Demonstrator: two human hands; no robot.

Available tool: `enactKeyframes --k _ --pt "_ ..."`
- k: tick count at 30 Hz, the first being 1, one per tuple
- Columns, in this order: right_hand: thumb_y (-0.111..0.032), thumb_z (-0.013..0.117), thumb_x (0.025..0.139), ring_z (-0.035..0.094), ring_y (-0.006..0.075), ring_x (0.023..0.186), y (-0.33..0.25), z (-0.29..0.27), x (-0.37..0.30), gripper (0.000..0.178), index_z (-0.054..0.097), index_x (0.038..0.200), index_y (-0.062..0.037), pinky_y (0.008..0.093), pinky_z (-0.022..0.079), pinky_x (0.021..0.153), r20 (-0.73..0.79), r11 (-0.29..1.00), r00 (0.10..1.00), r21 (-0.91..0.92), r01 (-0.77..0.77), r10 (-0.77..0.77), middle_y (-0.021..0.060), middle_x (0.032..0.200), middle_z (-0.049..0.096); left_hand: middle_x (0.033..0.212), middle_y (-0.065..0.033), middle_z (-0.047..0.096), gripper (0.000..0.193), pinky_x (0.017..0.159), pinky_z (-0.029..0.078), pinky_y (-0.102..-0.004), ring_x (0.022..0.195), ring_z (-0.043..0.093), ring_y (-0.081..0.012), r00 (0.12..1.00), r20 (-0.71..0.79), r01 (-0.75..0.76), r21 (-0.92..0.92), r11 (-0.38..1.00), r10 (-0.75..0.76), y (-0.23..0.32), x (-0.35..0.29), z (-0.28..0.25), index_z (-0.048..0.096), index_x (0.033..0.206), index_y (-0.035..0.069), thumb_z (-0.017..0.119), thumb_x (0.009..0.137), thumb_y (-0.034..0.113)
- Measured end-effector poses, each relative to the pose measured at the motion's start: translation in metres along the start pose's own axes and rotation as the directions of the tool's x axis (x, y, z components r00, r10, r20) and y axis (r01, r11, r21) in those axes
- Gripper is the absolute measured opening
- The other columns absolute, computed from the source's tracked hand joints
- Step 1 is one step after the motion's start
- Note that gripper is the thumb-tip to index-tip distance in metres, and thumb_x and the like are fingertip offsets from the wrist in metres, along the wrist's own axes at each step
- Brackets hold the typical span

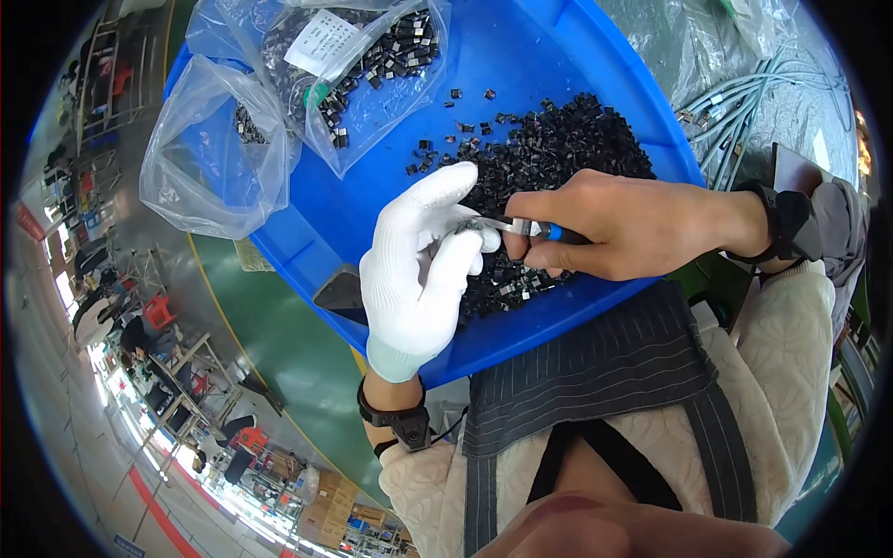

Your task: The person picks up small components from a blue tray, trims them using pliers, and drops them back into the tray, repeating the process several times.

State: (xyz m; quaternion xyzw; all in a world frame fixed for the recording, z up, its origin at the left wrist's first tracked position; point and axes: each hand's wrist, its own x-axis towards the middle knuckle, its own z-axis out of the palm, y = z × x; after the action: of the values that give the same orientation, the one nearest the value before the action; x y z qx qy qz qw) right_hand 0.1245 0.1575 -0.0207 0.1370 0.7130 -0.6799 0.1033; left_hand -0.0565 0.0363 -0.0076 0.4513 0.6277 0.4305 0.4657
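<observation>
My left hand (419, 265), in a white knit glove, is over the blue tub with its fingers curled and pinched together. A small dark piece (473, 224) shows at its fingertips, mostly hidden by the glove. From the right comes my bare right hand (605, 226), closed round a small hand tool (551, 230) with a slim metal tip and a blue-and-black handle; it looks like small pliers. The tool's tip meets the piece at the left fingertips. Below both hands lies a heap of small black-and-metal parts (595, 139).
The blue tub (372, 209) has clear plastic bags (219, 153) at its far left, one with more parts and a white label (322, 43). A dark flat object (342, 290) lies by its near-left wall. Grey cables (744, 112) lie on plastic wrap at the right.
</observation>
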Motion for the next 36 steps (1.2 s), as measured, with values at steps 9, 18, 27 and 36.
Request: enactKeyframes --k 9,18,27,36 --pt "-0.018 0.052 0.095 0.065 0.0285 0.076 0.0044 -0.0022 -0.0011 0.019 0.050 0.103 -0.0004 0.0384 0.048 0.068 0.041 0.999 0.999 -0.029 -0.019 0.020 0.0137 0.083 0.063 0.087 -0.0132 0.063 0.046 0.054 0.043 -0.0183 0.064 0.055 -0.0088 0.998 0.064 0.010 0.120 0.993 -0.018 0.0024 0.0040 -0.0005 0.042 0.131 0.001 0.051 0.086 0.000" --pt "-0.026 0.051 0.096 0.065 0.0313 0.077 0.0054 -0.0008 -0.0017 0.026 0.049 0.103 -0.0008 0.0386 0.047 0.067 0.068 1.000 0.998 0.006 -0.002 0.002 0.0150 0.083 0.063 0.088 -0.0112 0.066 0.043 0.060 0.048 -0.0227 0.072 0.062 -0.0116 0.997 0.034 0.069 0.096 0.993 -0.073 0.0056 0.0036 0.0011 0.049 0.128 0.004 0.059 0.086 0.002" --pt "-0.031 0.051 0.096 0.063 0.0332 0.074 0.0070 -0.0020 -0.0005 0.032 0.048 0.105 -0.0001 0.0396 0.046 0.067 0.086 0.996 0.995 -0.068 -0.053 0.059 0.0167 0.080 0.062 0.085 -0.0109 0.062 0.043 0.052 0.043 -0.0181 0.064 0.055 -0.0077 0.994 0.058 0.088 0.149 0.985 -0.098 0.0007 0.0062 0.0010 0.045 0.129 0.003 0.053 0.087 0.000" --pt "-0.033 0.051 0.096 0.063 0.0336 0.071 0.0020 -0.0024 -0.0024 0.033 0.049 0.104 -0.0004 0.0404 0.046 0.064 0.063 0.983 0.996 -0.172 -0.055 0.067 0.0171 0.072 0.060 0.085 -0.0070 0.066 0.040 0.053 0.045 -0.0198 0.061 0.054 -0.0062 0.974 0.116 0.196 0.019 0.980 -0.197 0.0017 0.0082 -0.0005 0.050 0.128 0.006 0.057 0.088 0.004"
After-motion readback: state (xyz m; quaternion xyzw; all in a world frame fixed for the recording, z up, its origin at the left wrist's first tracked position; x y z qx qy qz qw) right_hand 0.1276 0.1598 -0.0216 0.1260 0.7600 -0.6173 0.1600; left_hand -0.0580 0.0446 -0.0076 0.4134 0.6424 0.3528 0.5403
